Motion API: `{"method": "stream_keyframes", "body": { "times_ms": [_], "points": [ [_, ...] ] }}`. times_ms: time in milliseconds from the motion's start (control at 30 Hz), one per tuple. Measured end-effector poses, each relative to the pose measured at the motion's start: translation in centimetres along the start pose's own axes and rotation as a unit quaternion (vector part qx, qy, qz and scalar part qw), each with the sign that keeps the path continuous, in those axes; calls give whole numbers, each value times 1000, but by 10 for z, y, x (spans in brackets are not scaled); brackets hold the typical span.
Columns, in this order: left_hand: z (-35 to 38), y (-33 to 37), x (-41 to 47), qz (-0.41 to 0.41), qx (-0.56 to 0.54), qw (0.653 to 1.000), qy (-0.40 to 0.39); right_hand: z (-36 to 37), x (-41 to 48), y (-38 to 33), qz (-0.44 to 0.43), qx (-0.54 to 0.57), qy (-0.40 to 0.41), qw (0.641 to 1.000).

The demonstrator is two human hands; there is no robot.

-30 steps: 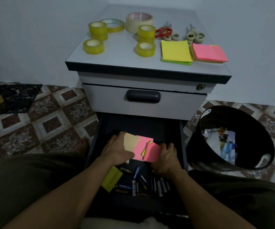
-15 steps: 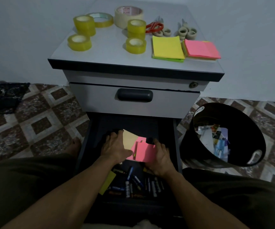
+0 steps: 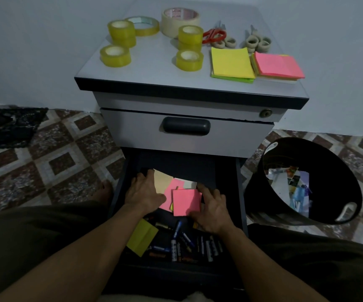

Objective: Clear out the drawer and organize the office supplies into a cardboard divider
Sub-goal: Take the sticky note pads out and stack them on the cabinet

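The lower drawer (image 3: 121,182) of a grey cabinet stands open and both my hands are inside it. My left hand (image 3: 144,194) holds a tan sheet (image 3: 162,182) and a pink sheet (image 3: 170,189), thumb lying over the pink one. My right hand (image 3: 212,212) grips the right edge of a pink sticky-note pad (image 3: 186,202) that overlaps those sheets. A folded yellow note (image 3: 142,237) and several batteries and pens (image 3: 189,245) lie at the drawer's front. No cardboard divider is in view.
On the cabinet top (image 3: 154,68) sit several tape rolls (image 3: 115,55), scissors (image 3: 214,35), a yellow pad (image 3: 231,63) and a pink pad (image 3: 277,66). The upper drawer (image 3: 184,126) is closed. A black bin (image 3: 261,192) with scraps stands to the right on the tiled floor.
My hands drew closer together, sliding the loose pink notes into a tighter overlapping stack. The view also shifted slightly.
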State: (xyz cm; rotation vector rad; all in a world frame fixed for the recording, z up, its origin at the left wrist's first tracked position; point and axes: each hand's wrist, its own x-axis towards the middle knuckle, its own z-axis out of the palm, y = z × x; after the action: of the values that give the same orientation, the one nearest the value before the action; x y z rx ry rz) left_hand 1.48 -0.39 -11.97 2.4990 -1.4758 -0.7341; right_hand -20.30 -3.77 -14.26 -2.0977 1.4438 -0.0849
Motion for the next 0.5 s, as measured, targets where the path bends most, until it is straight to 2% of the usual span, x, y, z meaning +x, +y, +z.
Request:
{"method": "stream_keyframes", "body": {
  "times_ms": [133,300,367,500],
  "points": [
    [4,5,-4,9,-13,1000,-5,-5,-1,-1,-43,-50,-50,997],
    [6,13,-7,34,-45,998,-11,-4,-4,0,-19,-65,2,998],
    [8,17,-6,40,-59,997,-10,-3,-6,1,9,-41,24,999],
    [15,28,-9,38,-59,997,-9,-4,-9,1,96,120,81,985]
  ]
}}
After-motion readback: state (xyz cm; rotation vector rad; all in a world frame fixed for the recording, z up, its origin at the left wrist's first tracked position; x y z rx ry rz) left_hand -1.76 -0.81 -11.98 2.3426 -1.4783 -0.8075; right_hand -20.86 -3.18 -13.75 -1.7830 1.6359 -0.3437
